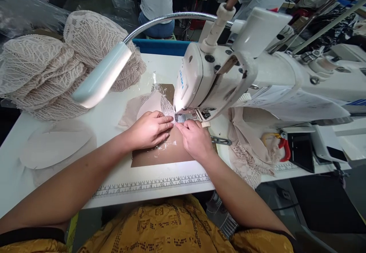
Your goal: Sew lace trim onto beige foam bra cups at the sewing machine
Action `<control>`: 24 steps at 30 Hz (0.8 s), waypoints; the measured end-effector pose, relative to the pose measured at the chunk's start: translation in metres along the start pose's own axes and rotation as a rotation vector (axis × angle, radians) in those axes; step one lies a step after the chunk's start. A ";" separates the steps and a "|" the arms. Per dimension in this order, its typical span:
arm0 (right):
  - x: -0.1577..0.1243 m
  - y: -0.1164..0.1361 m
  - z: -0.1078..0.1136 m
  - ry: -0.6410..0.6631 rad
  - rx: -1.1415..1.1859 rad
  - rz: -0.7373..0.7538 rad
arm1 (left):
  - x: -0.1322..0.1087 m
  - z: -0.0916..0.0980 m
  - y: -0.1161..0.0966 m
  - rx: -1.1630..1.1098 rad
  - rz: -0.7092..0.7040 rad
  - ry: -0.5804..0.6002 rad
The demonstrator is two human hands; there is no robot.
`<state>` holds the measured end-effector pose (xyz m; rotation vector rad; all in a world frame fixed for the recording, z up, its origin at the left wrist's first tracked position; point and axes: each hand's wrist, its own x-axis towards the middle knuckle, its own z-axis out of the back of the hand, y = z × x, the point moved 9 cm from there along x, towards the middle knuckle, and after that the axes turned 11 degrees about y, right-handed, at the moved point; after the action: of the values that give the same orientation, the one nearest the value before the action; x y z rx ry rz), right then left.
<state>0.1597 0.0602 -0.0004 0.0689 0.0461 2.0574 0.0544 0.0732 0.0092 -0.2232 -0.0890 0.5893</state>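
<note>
A pale pink piece of lace fabric (pixel 150 106) lies under the head of a white sewing machine (pixel 191 77), its edge at the presser foot. My left hand (pixel 153 129) rests flat on it, left of the needle area, with the fingers stretched out. Close by on the right, my right hand (pixel 197 138) has its fingers curled and its thumb and forefinger pinched at the fabric's edge. The needle and the pinched edge are partly hidden by the machine head and my fingers. Beneath both hands is a brown plate (pixel 157 157) with shiny clear tape on it.
Stacked lace pieces (pixel 37 70) fill the far left, with pale oval cut pieces (pixel 57 144) nearer me. A lamp (pixel 103 75) hangs over the table's left side. On the right lie more lace (pixel 248 146) and red-handled scissors (pixel 284 148). A ruler strip (pixel 154 185) lines the front edge.
</note>
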 end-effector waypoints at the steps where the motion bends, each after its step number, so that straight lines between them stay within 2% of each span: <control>1: 0.000 -0.001 0.000 -0.003 0.008 0.003 | 0.000 0.000 0.003 0.000 0.012 -0.008; 10: -0.002 -0.002 0.006 -0.052 0.081 0.027 | 0.002 0.004 0.021 0.038 0.101 -0.080; 18: 0.001 -0.005 0.005 -0.024 0.106 0.029 | -0.006 0.007 0.045 0.070 0.250 -0.143; 21: -0.001 -0.004 0.005 -0.042 0.101 0.061 | -0.007 0.007 0.048 0.065 0.313 -0.105; 24: -0.003 -0.003 0.007 -0.089 0.081 0.097 | -0.015 0.016 0.041 0.076 0.375 -0.024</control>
<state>0.1640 0.0588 0.0063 0.2168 0.0717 2.1466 0.0174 0.1004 0.0150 -0.1595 -0.0476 0.9668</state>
